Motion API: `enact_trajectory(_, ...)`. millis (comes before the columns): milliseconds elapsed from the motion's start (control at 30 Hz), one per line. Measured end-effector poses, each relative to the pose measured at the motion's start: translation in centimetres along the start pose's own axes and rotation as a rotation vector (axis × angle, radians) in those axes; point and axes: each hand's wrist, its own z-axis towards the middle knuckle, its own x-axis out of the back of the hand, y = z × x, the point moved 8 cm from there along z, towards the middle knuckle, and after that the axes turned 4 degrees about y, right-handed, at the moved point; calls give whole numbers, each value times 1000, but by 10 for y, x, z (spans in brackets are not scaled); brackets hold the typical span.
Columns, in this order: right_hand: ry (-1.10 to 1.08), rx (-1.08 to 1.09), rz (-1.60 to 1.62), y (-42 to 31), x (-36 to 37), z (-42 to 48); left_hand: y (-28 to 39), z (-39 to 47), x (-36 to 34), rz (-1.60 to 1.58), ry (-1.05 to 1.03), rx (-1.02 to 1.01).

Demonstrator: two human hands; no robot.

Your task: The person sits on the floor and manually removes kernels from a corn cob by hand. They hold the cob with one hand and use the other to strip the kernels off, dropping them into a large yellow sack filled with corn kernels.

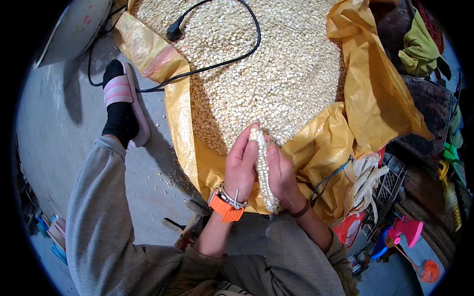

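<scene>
Between my two hands is an ear of white corn (263, 168), its kernels in rows and its upper tip angled away from me. My left hand (240, 162), with an orange-banded watch (226, 208) on the wrist, grips the upper left side, thumb on the kernels. On the right side my right hand (283, 172) holds it too, thumb pressed along the cob near the top. Below and beyond the hands spreads a large heap of loose white corn kernels (274, 77). It lies on a yellow woven plastic sack (181, 122) with folded edges.
A black power cord (222, 63) with a plug (174, 31) crosses the heap. My slippered foot (120, 103) rests beside the sack, near the cord. Corn husks (368, 175), a plastic crate (385, 196) and toys (405, 231) stand at right. Stray kernels (172, 181) dot the concrete floor (96, 148).
</scene>
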Motion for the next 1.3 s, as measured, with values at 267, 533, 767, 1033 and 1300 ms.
enact_trajectory(267, -93, -126, -79, 13, -7, -2, -7, 2, 16, 343, 130, -114)
enact_trajectory(533, -105, -284, 203, 19, -12, 0, -13, 3, 17, 53, -17, 137)
enact_trajectory(767, -5, -87, 25, 14, -1, 2, -5, 1, 11, 315, -5, -51)
enact_trajectory(1033, -51, -142, -25, 16, -6, -2, -6, 0, 14, 383, 124, -133)
enact_trajectory(1300, -29, -280, 248, 20, -9, 1, -17, 3, 28, 155, 102, 125)
